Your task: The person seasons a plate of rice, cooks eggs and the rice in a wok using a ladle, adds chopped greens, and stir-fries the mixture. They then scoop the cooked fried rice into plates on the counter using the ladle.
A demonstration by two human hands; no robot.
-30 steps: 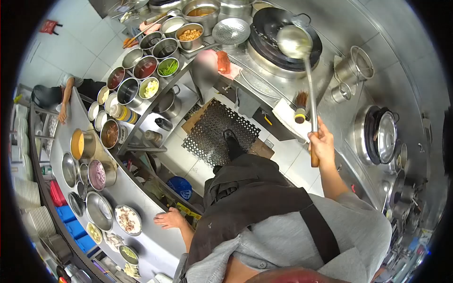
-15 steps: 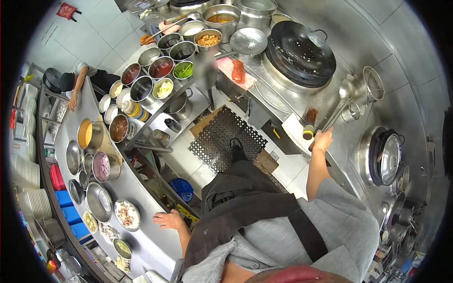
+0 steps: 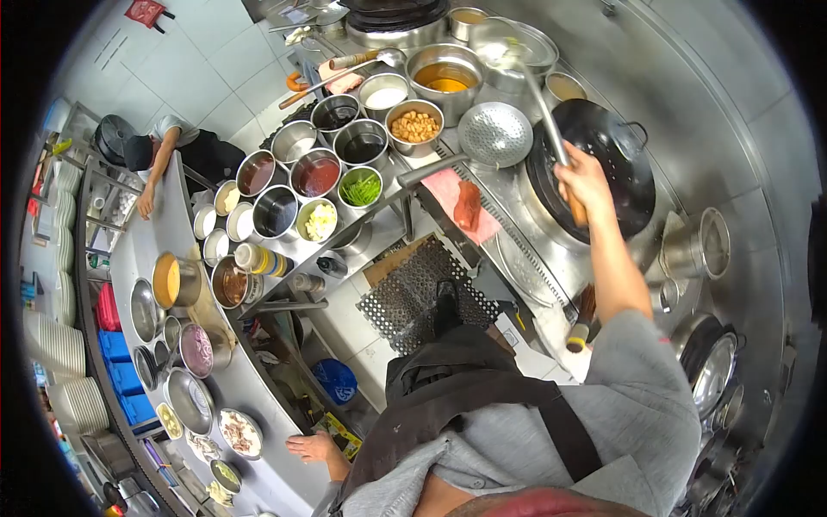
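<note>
My right hand (image 3: 586,188) is wrapped round the wooden handle of a long metal ladle (image 3: 546,110). The ladle's bowl is over a large metal pot (image 3: 534,52) at the top, beyond the black wok (image 3: 612,172). My right forearm crosses the stove in front of the wok. My left hand (image 3: 314,450) rests on the edge of the steel counter (image 3: 289,482) with its fingers spread, holding nothing. A plate of pale and brown food pieces (image 3: 240,433) stands to its left.
Sauce and ingredient pots (image 3: 315,172) crowd the rack. A perforated strainer (image 3: 495,135) lies beside the wok, its handle sticking out over the rack. A brush (image 3: 581,320) and a pink cloth (image 3: 448,189) are on the stove edge. Another person (image 3: 177,142) leans on the counter's far end.
My right hand has moved up and forward, carrying the ladle from the right of the wok to the pot beyond it. The view has shifted. My left hand stays on the counter.
</note>
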